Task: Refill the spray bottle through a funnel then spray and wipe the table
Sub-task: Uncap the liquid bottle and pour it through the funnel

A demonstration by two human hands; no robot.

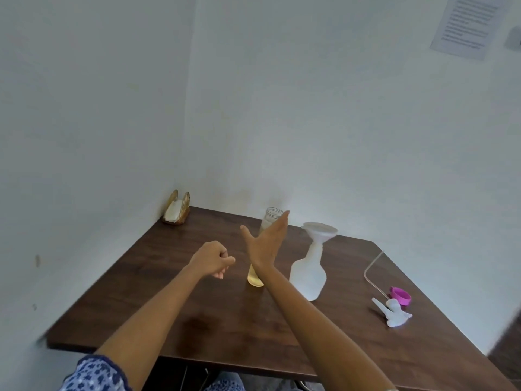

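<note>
A white spray bottle (308,273) stands on the dark wooden table (197,311) with a white funnel (320,232) seated in its neck. Left of it stands a tall clear glass (257,276) with yellowish liquid at the bottom. My right hand (266,244) is open with flat fingers, in front of the glass and hiding its middle. My left hand (212,259) hovers left of the glass, curled into a loose fist, holding nothing. The detached spray head (394,313) with pink collar (401,296) and dip tube (369,266) lies at the right.
A woven napkin holder (177,211) with white napkins sits in the far left corner against the walls. A paper notice (466,24) hangs on the right wall. The table's near edge runs just above my lap.
</note>
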